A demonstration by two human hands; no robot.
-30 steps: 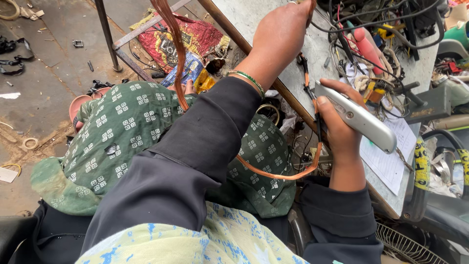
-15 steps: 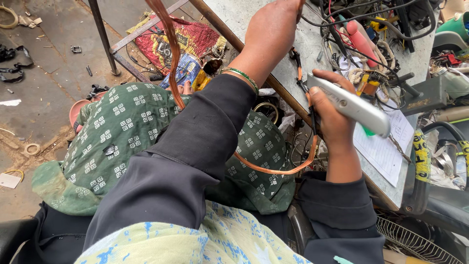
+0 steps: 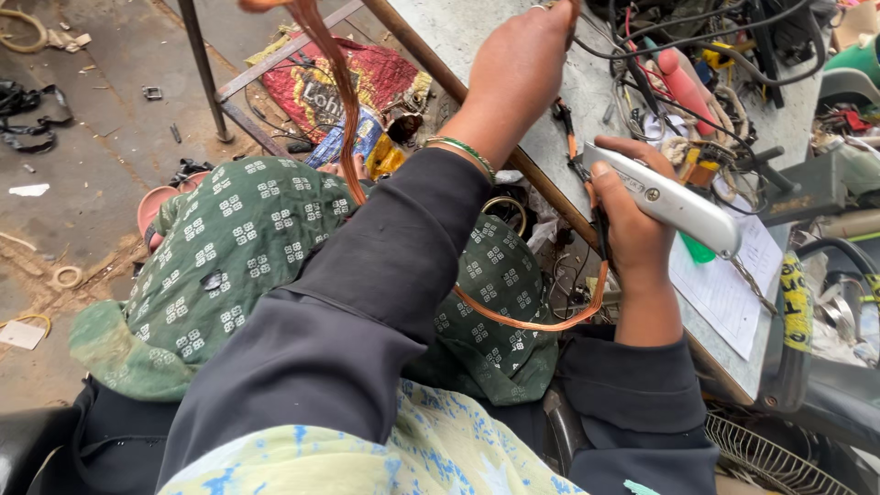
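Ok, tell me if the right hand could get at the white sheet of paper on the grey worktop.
Probably yes: the right hand is just beside the white paper sheet, but its fingers are full with a silver utility knife.

Silver utility knife (image 3: pixel 674 200), angled across the desk edge. Copper-coloured wire strip (image 3: pixel 536 321) loops below, running up past the green-patterned cloth.
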